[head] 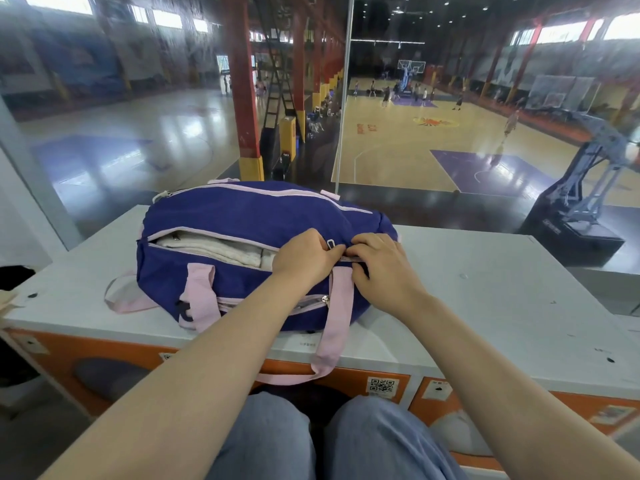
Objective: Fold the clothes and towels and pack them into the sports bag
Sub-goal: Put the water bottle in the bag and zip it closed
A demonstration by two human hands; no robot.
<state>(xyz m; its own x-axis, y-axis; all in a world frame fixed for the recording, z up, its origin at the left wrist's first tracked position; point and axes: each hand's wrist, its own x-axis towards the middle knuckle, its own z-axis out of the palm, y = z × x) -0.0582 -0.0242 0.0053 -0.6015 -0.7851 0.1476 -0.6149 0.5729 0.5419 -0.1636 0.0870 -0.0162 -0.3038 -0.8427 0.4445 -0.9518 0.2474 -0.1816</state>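
A dark blue sports bag (242, 216) with pink straps lies on the white counter (485, 289). Its top zipper gapes on the left side, and folded white towels (214, 249) show inside the gap. My left hand (304, 256) pinches the zipper area at the bag's middle, fingers curled on the fabric beside a metal pull tab. Right beside it, my right hand (379, 268) grips the shut part of the zipper seam. One pink handle (337, 317) hangs over the counter's front edge.
A glass wall (346, 98) rises just behind the counter, with a basketball court and players beyond. Orange cabinet fronts (433, 393) with QR stickers sit below the counter. My knees in blue jeans (311, 441) are under the edge. A dark object (14, 277) lies at far left.
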